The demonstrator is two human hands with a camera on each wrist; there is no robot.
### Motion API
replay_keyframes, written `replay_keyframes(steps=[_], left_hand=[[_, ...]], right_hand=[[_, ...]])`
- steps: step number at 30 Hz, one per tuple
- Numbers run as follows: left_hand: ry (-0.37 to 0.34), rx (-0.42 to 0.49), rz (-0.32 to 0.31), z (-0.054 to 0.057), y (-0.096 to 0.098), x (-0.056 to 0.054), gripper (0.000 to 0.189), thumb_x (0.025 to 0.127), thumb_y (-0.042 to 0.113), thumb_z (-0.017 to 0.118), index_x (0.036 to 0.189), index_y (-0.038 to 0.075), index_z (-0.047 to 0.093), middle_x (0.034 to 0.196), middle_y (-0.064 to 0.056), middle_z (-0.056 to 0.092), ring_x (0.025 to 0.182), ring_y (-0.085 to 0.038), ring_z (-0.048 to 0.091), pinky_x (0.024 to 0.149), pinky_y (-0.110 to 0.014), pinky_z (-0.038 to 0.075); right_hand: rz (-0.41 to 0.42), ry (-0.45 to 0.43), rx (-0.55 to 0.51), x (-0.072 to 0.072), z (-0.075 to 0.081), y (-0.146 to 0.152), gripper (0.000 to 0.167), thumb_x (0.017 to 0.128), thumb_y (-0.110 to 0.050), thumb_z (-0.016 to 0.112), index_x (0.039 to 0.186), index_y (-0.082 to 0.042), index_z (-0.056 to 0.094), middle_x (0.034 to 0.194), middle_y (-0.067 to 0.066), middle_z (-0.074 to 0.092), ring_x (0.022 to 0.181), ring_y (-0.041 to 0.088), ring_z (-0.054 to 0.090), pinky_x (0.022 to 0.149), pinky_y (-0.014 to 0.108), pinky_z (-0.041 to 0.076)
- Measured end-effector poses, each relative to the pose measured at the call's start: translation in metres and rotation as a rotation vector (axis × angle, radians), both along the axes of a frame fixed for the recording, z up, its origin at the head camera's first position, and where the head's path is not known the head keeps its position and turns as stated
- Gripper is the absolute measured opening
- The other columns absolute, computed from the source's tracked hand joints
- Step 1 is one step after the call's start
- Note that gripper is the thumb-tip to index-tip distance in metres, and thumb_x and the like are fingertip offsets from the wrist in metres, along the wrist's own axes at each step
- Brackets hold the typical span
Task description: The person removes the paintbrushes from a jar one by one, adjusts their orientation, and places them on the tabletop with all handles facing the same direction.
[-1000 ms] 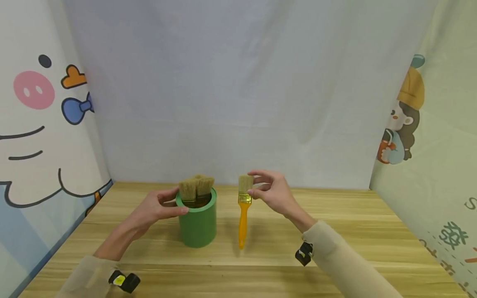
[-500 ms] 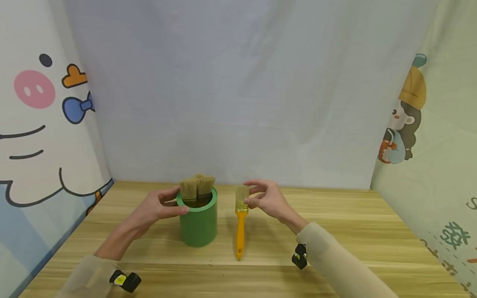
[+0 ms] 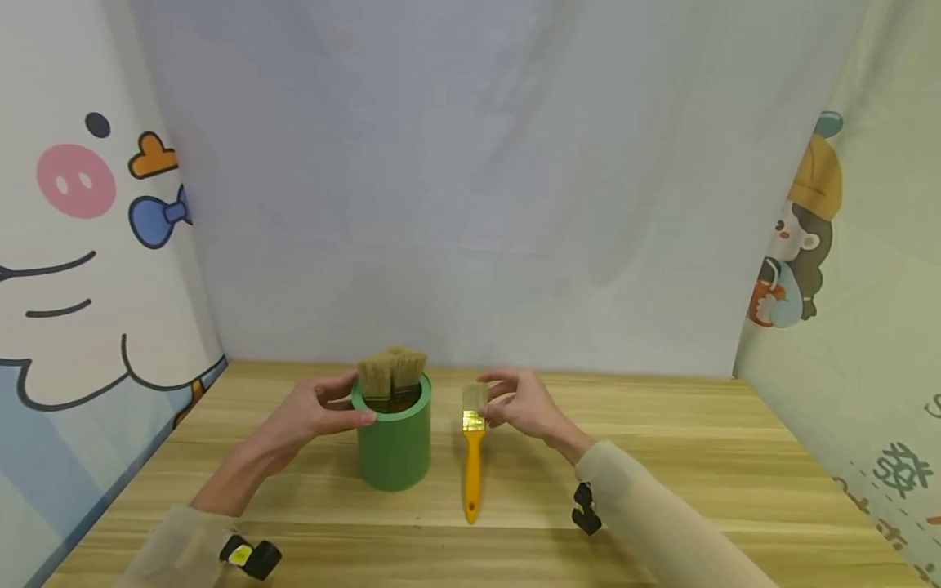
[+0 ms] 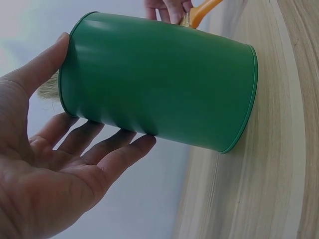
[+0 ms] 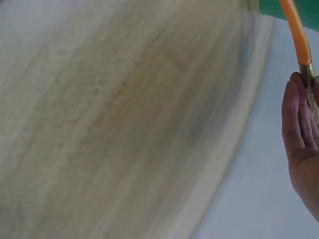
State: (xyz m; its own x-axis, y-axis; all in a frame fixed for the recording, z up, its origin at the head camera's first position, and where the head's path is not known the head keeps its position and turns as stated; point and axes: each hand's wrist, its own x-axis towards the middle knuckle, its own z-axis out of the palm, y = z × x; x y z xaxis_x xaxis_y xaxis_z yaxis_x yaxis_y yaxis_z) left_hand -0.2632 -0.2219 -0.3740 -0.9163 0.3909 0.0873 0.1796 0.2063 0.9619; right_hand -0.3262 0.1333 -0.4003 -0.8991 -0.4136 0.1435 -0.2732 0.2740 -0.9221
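Item: one yellow-handled paintbrush (image 3: pixel 473 478), positioned at 3 to 4 o'clock from the green can (image 3: pixel 394 455) in the head view, near it but apart. Its long axis runs almost straight from 12 to 6 o'clock: bristles at 12, gold metal band (image 3: pixel 474 420) below them, handle end with its hole at 6. In the right wrist view the same axis runs from between 11 and 12 o'clock, handle uppermost, to between 5 and 6, bristles lowest. In the left wrist view the visible part of the handle points to 2 o'clock. Whether the handle tip touches the wooden table (image 3: pixel 662 490) cannot be determined.

Right hand (image 3: pixel 520 404): at 1 to 2 o'clock from the brush's middle, pinching it between thumb and fingers about the band and lower bristles.

Left hand (image 3: pixel 312 408): at 9 to 10 o'clock from the can, gripping it; thumb against the rim, fingers slightly parted along the side.

The can stands upright on the table. Brush heads (image 3: pixel 390 377) project above its rim, bristles toward 12 o'clock, the rightmost leaning to 1; their handles are hidden inside.
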Motion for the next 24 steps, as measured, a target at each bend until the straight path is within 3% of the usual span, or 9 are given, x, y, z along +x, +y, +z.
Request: replay_keyframes(steps=[7,15,24], left_hand=[[0.01,-0.003,-0.005,-0.002,0.0,0.0,0.084,0.098,0.022,0.079,0.164,0.001,0.032,0.166,-0.022,0.033,0.143,-0.046,0.045,0.111,-0.056,0.046],[0.014,0.01,0.002,-0.001,0.001,-0.002,0.084,0.097,0.021,0.079,0.164,0.001,0.033,0.166,-0.021,0.034,0.143,-0.046,0.045,0.111,-0.056,0.046],[0.02,0.013,-0.009,-0.002,0.0,-0.001,0.083,0.098,0.02,0.078,0.164,0.001,0.032,0.166,-0.021,0.034,0.143,-0.047,0.044,0.111,-0.058,0.045]], right_hand=[[-0.01,-0.018,0.055,-0.003,-0.007,-0.003,0.052,0.089,0.008,0.079,0.138,0.01,0.062,0.104,0.021,0.069,0.08,0.031,0.076,0.073,0.051,0.064],[-0.051,0.089,0.213,-0.009,-0.012,-0.005,0.045,0.086,-0.002,0.087,0.128,0.005,0.071,0.096,0.011,0.077,0.086,0.019,0.071,0.07,0.031,0.059],[-0.039,0.088,0.286,-0.012,-0.02,-0.003,0.043,0.084,-0.003,0.089,0.124,0.003,0.074,0.097,0.012,0.078,0.093,0.024,0.073,0.08,0.037,0.06]])
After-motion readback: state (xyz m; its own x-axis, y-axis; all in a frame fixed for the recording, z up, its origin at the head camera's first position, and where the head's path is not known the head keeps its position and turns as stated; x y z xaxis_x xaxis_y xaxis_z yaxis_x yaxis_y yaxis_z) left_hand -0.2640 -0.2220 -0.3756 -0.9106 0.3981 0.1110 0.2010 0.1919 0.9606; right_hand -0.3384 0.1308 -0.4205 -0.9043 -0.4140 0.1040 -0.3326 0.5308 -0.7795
